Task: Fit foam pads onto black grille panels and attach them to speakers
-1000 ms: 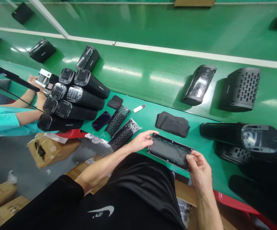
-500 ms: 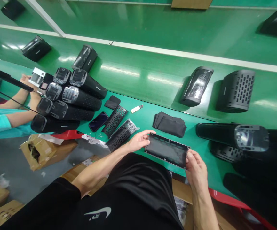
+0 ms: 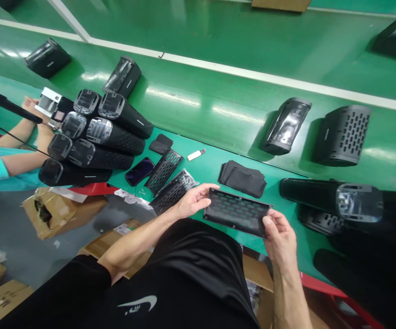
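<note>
Between my two hands is a black perforated speaker grille panel (image 3: 235, 212), its hollow inner side turned up toward me and its slots showing through. My left hand (image 3: 193, 201) pinches its left end, thumb on top. At the right end my right hand (image 3: 280, 235) grips the edge between thumb and fingers. Just beyond the panel lies a stack of black cloth pieces (image 3: 242, 178) on the green table. To the left of my left hand are another perforated panel (image 3: 164, 171) and a panel partly in clear plastic wrap (image 3: 173, 191).
A smartphone (image 3: 139, 171), a small white-handled tool (image 3: 196, 154) and folded black cloth (image 3: 161, 143) lie leftward. Several black speaker housings (image 3: 115, 132) are piled near a co-worker's arms (image 3: 19, 157). More housings (image 3: 342, 135) stand on the green surface beyond. Dark housings (image 3: 307, 194) crowd the right.
The panel has tilted slightly in my hands, so its rows of slots now show more clearly. Both hands keep hold of its ends. My view has shifted a little.
</note>
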`<state>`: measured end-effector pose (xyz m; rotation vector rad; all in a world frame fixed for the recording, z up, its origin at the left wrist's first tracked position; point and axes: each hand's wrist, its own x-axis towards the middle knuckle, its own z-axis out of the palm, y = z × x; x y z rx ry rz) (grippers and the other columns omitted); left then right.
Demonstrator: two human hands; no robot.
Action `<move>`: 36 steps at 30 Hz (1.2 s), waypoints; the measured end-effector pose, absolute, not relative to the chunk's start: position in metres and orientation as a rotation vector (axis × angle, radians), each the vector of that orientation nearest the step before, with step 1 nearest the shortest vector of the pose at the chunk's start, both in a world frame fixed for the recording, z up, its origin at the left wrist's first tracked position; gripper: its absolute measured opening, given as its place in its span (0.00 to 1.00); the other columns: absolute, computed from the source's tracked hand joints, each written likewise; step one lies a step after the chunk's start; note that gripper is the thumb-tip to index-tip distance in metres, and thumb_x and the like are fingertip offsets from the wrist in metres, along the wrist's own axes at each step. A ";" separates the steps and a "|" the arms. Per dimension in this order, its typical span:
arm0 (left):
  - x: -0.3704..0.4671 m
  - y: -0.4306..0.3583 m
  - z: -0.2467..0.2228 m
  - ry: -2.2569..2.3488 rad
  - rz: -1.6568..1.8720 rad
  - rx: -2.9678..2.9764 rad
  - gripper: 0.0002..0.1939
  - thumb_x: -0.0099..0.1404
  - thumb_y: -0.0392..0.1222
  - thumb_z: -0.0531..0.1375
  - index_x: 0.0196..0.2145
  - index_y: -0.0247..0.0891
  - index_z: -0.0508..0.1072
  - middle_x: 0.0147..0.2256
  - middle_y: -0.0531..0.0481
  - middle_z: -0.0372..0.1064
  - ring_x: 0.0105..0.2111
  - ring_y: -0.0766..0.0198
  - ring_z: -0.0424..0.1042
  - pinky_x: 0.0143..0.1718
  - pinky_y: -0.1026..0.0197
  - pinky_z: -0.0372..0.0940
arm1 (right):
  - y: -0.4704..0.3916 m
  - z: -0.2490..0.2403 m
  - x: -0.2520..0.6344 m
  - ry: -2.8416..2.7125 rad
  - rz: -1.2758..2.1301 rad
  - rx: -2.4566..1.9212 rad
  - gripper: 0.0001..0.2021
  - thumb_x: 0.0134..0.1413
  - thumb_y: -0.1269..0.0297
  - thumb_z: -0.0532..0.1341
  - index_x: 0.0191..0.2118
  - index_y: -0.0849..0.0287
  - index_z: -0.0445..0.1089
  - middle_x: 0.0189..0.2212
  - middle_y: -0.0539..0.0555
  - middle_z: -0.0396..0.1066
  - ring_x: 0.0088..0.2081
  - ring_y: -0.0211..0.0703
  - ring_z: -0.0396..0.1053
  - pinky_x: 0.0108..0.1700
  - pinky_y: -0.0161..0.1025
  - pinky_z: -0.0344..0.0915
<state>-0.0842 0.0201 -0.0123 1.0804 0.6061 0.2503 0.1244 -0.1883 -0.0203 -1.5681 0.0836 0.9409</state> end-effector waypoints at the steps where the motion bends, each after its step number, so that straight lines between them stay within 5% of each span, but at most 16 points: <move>1: -0.085 0.020 -0.012 0.606 0.250 1.088 0.27 0.67 0.45 0.65 0.61 0.35 0.71 0.42 0.46 0.72 0.38 0.64 0.69 0.42 0.62 0.64 | -0.187 -0.020 0.125 0.071 0.937 -1.576 0.23 0.41 0.51 0.80 0.42 0.54 0.77 0.34 0.50 0.76 0.33 0.38 0.72 0.38 0.36 0.71; 23: -0.079 0.022 -0.030 0.679 0.203 0.841 0.35 0.60 0.42 0.68 0.64 0.35 0.66 0.39 0.48 0.74 0.32 0.67 0.71 0.33 0.67 0.62 | -0.164 -0.023 0.128 0.216 0.917 -1.588 0.24 0.32 0.52 0.81 0.37 0.56 0.77 0.34 0.50 0.79 0.32 0.39 0.74 0.37 0.35 0.73; 36: -0.077 0.021 -0.031 0.712 0.205 0.788 0.36 0.59 0.42 0.69 0.63 0.37 0.67 0.38 0.49 0.73 0.29 0.68 0.70 0.29 0.68 0.65 | -0.164 -0.032 0.129 0.104 0.889 -1.645 0.22 0.38 0.49 0.78 0.37 0.55 0.76 0.34 0.52 0.79 0.32 0.43 0.75 0.38 0.40 0.74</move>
